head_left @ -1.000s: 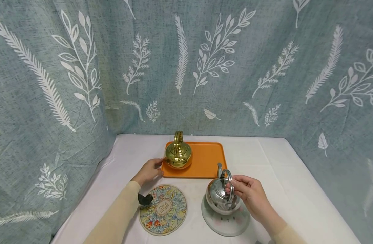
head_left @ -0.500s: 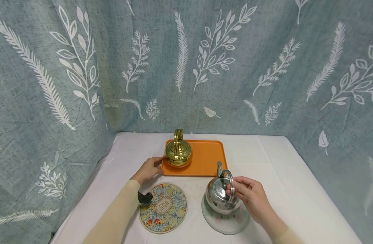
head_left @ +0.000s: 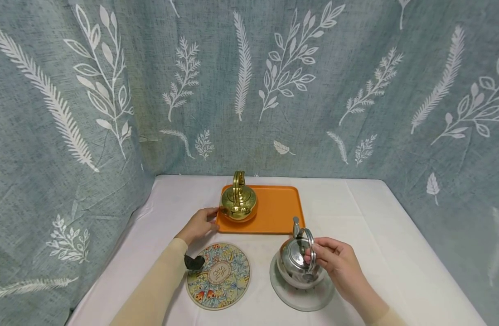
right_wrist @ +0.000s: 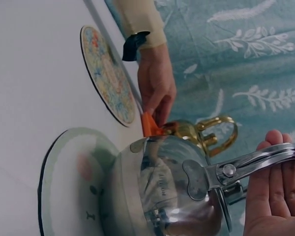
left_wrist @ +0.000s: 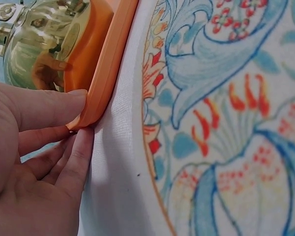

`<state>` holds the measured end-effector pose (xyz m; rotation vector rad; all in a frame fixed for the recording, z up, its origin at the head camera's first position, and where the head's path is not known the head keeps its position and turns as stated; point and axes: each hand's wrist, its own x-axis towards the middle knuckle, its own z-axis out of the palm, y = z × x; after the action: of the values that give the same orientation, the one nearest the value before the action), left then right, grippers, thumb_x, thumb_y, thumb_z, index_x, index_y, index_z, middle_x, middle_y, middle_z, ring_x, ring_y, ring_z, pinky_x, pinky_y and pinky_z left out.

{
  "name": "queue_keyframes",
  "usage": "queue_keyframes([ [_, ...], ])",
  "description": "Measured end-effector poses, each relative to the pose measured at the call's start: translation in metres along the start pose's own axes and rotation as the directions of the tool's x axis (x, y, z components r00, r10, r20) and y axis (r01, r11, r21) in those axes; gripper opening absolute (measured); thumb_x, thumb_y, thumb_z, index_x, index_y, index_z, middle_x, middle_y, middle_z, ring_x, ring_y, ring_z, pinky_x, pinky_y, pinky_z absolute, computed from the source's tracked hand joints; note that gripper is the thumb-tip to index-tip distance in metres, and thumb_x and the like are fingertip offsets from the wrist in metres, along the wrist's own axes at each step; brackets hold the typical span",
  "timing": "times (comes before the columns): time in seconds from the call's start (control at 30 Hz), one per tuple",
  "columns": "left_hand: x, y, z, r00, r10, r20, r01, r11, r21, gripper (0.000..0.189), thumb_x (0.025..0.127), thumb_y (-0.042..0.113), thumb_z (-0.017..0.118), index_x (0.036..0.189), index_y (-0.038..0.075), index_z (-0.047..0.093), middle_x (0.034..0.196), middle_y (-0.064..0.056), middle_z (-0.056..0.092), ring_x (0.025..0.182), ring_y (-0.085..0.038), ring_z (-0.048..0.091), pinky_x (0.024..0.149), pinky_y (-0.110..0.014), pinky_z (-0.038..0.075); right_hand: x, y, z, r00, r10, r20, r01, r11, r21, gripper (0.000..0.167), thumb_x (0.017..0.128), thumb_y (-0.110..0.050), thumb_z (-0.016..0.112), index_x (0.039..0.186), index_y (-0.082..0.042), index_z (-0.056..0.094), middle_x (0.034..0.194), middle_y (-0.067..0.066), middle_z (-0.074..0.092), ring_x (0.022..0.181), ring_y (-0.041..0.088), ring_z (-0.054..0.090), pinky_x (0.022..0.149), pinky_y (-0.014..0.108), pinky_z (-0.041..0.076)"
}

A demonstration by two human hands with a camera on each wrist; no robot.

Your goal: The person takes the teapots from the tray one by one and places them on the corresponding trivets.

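My right hand (head_left: pixel 336 260) grips the arched handle of a shiny silver kettle (right_wrist: pixel 187 191). In the head view the silver kettle is over a pale round mat with a printed face (head_left: pixel 302 301); whether its base touches the mat I cannot tell. At the near left corner of an orange tray (head_left: pixel 278 208), my left hand (left_wrist: pixel 44 142) pinches the rim, thumb on top and fingers below. A gold kettle (head_left: pixel 238 203) stands upright on the tray's left side, its handle raised. The silver kettle's spout points away toward the tray.
A round floral mat (head_left: pixel 218 276) lies between my left forearm and the pale mat. White cloth (head_left: pixel 355 208) covers the table. A blue-green leaf-print curtain (head_left: pixel 216 90) encloses the back and sides.
The silver kettle has shifted slightly right and covers more of the printed face on its mat. The head view has tilted down a little. My left hand stays at the tray corner.
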<state>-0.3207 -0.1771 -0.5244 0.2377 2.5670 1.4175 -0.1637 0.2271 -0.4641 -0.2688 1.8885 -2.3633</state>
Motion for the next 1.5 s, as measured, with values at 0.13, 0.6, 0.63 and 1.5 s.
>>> queue_keyframes([
  [0.13, 0.000, 0.001, 0.000, 1.000, 0.001, 0.004, -0.001, 1.000, -0.003, 0.068, 0.099, -0.006, 0.072, 0.160, -0.012, 0.042, 0.160, -0.033, 0.047, 0.141, -0.048, 0.053, 0.116, -0.055, 0.047, -0.004, -0.002, 0.001, 1.000, 0.007, -0.009, -0.007, 1.000, -0.008, 0.022, 0.108, 0.000, 0.062, 0.120, 0.018, 0.066, 0.096, 0.011, 0.077, 0.086, 0.018, 0.077, 0.086, 0.031, 0.064],
  [0.6, 0.000, 0.001, 0.000, 1.000, 0.008, 0.001, -0.008, 1.000, 0.019, 0.068, 0.098, -0.004, 0.073, 0.159, -0.012, 0.044, 0.160, -0.033, 0.046, 0.141, -0.049, 0.054, 0.114, -0.056, 0.048, -0.008, -0.003, -0.001, 0.998, 0.064, -0.015, -0.065, 0.998, -0.023, 0.018, 0.107, -0.001, 0.064, 0.118, 0.013, 0.069, 0.098, 0.010, 0.078, 0.089, 0.017, 0.078, 0.087, 0.030, 0.063],
  [0.63, -0.001, 0.000, 0.000, 1.000, 0.004, 0.001, -0.004, 1.000, 0.016, 0.068, 0.098, -0.004, 0.073, 0.159, -0.012, 0.044, 0.161, -0.032, 0.046, 0.141, -0.048, 0.054, 0.114, -0.056, 0.048, -0.008, -0.003, -0.001, 0.998, 0.068, -0.015, -0.068, 0.997, -0.024, 0.018, 0.107, -0.001, 0.065, 0.118, 0.012, 0.070, 0.098, 0.010, 0.078, 0.089, 0.017, 0.078, 0.088, 0.030, 0.063],
  [1.5, -0.001, -0.001, 0.000, 1.000, 0.005, -0.004, -0.005, 1.000, -0.003, 0.069, 0.098, -0.005, 0.073, 0.160, -0.012, 0.043, 0.160, -0.032, 0.047, 0.141, -0.048, 0.054, 0.113, -0.054, 0.050, 0.020, -0.029, -0.024, 0.974, -0.216, -0.074, 0.197, 0.960, -0.200, 0.025, 0.112, -0.007, 0.061, 0.119, 0.016, 0.068, 0.101, 0.013, 0.079, 0.095, 0.022, 0.079, 0.093, 0.037, 0.063],
])
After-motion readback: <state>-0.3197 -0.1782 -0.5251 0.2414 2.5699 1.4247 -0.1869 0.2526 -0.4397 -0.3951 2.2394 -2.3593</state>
